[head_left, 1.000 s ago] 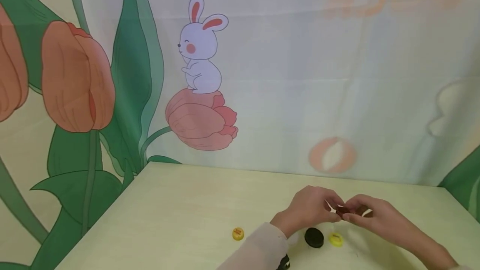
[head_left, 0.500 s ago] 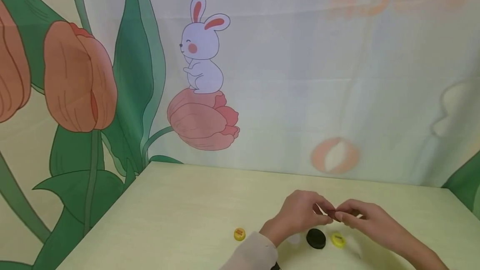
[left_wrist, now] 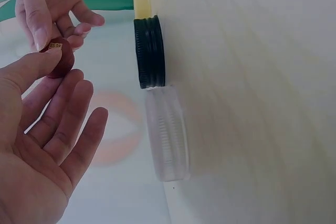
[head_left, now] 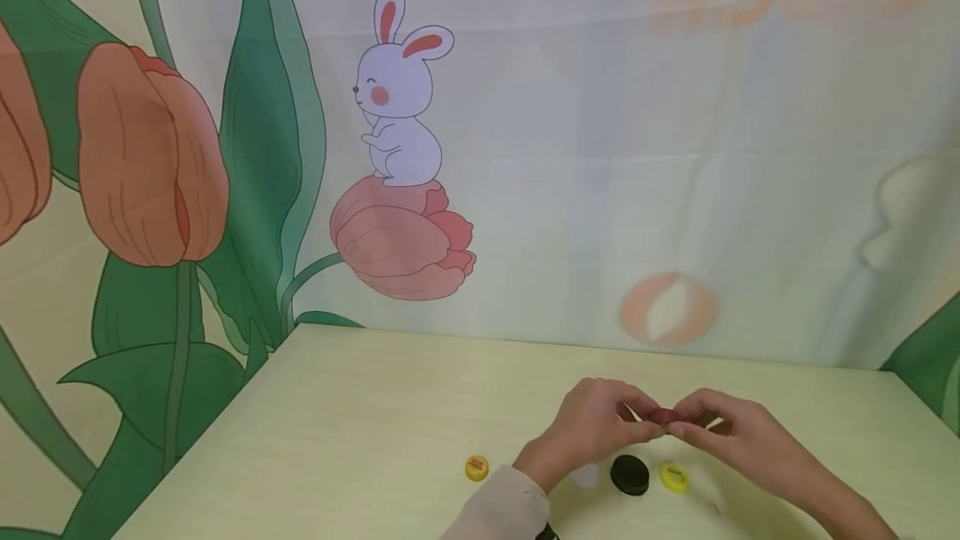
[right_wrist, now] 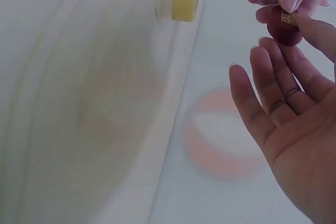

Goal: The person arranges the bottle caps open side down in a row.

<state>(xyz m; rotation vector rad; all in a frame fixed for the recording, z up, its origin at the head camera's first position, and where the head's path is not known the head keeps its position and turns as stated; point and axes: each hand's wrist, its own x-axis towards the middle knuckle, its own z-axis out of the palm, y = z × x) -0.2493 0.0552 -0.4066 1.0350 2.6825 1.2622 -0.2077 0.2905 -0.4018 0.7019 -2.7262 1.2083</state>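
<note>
Both hands pinch one small dark red round cap (head_left: 663, 417) between thumbs and fingers, held up above the table. A gold mark shows on the cap's face (right_wrist: 289, 18) in the right wrist view. My left hand (head_left: 596, 419) grips it from the left, its other fingers loosely spread. From the right, my right hand (head_left: 742, 432) pinches the opposite side. Below them on the table lie a black ridged lid (head_left: 630, 475), a yellow cap (head_left: 674, 477) and a translucent whitish lid (left_wrist: 169, 135), which the left wrist partly overlaps in the head view.
Another yellow cap (head_left: 477, 467) with red print lies left of the left forearm. The pale table (head_left: 375, 407) ends at a hanging cloth (head_left: 562, 190) printed with tulips and a rabbit.
Both hands have shifted slightly left with the red cap between them. The cap has turned in the fingers. The caps on the table have stayed put.
</note>
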